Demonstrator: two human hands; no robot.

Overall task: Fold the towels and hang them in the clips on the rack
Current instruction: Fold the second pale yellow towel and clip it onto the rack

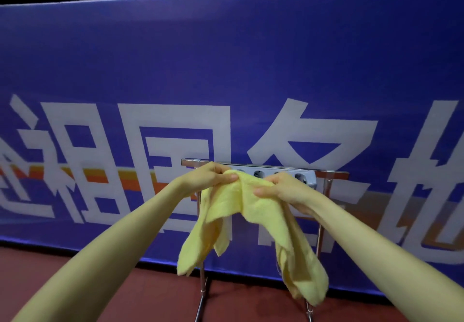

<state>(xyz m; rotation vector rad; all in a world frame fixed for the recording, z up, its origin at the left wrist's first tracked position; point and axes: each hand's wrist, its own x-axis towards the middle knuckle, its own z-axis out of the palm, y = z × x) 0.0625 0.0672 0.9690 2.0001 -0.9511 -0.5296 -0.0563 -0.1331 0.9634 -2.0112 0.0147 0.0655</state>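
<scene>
The left hand is seen first, on the left side. Its fingers and thumb are curled and pinched on the top edge of the yellow towel. The towel is held up in the air, just in front of the rack. It is not on a desk or on the floor.

From the left hand, the top edge of the towel runs across to the right. That edge is bunched up in a small hump between the two hands. The rest of the towel hangs down below the hands in two loose flaps, one lower on the left and a longer one lower on the right. So the towel is gripped at its top, and most of it lies under the hands.

Just behind the hump, the grey clip bar on the rack can be seen. Round dark clips sit in a row along it, running left to right, the same way as the held edge. The clips are just past the fingers, a little above and behind the towel.

The right hand is seen last. It is also closed on the top edge, with the cloth pinched by the thumb and fingers. Both hands seem about as near to the clips as each other. The towel does not look neatly folded yet, so more folding is probably needed before it is pushed into a clip.
</scene>
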